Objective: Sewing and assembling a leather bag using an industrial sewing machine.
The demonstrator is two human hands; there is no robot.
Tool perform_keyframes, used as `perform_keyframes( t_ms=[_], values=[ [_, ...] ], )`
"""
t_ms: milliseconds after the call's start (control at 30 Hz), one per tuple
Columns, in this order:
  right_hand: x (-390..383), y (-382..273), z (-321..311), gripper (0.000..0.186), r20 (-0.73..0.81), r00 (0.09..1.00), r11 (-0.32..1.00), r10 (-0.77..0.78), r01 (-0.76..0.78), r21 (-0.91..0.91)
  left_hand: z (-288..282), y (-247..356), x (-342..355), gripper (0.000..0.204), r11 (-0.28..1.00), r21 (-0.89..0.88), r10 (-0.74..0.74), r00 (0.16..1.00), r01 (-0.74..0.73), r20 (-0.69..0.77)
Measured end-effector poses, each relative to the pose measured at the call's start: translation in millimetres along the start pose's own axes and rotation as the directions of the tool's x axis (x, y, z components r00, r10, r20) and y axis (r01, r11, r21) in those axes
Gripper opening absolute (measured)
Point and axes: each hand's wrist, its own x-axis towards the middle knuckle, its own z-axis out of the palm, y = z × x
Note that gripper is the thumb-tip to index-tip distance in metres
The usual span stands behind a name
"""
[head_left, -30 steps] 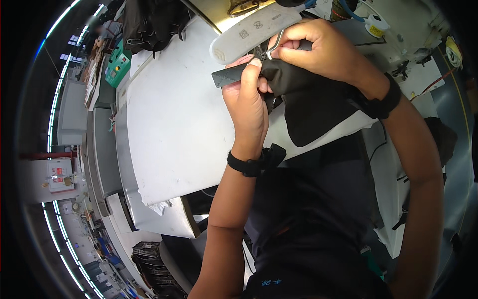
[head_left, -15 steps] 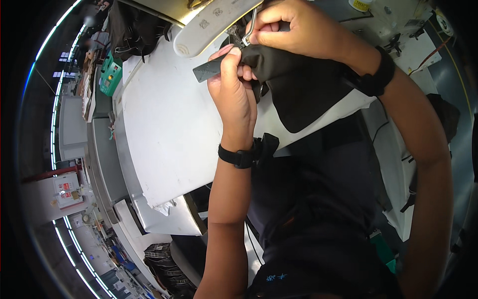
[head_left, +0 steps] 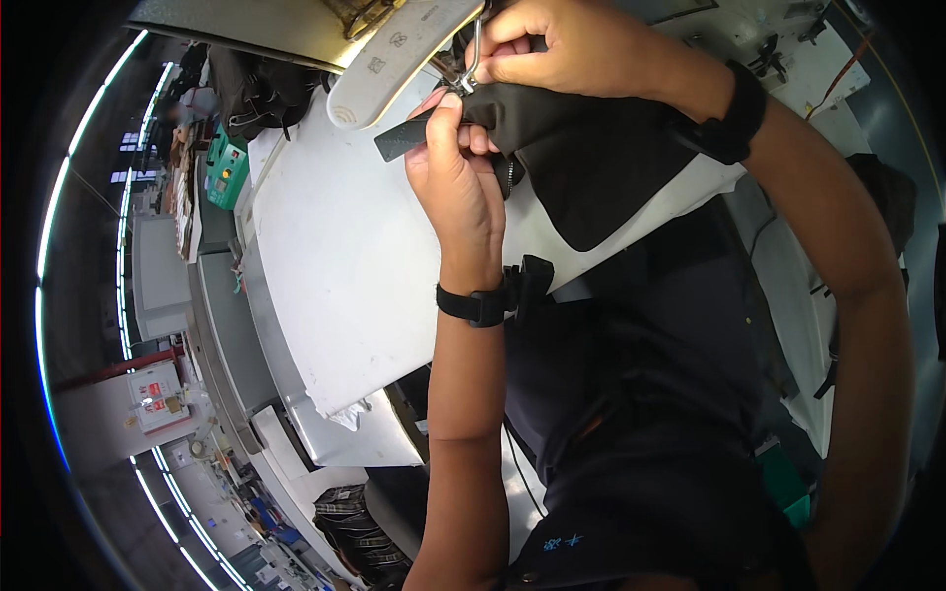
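Strip lights (head_left: 40, 266), pale wall (head_left: 97, 419), grey floor (head_left: 889, 120)

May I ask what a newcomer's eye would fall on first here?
Probably the left hand at upper centre, holding a flat dark-grey rectangular piece, the right hand beside a bent silver metal lever. Nearly black cloth spreads below the right hand over the white tabletop, and a green boxy case stands out at the upper left.

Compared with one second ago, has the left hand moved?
No, not clearly: the left hand stays close beside the machine's metal foot; the whole view shifted.
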Motion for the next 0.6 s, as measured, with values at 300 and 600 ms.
perform_keyframes(
  t_ms=[300, 600],
  values=[
    [-1, 0, 3, 0.015, 0.028, 0.998, 0.989, 0.065, -0.068, 0.135, 4, -1, -3, 0.015, 0.999, 0.044, 0.025, 1.000, -0.025, 0.004],
    [-61, -40, -55, 0.015, -0.256, 0.865, 0.723, -0.432, 0.163, -0.672, 5, -1, -5, 0.018, 0.999, 0.020, 0.044, 0.998, -0.043, -0.034]
  ],
)
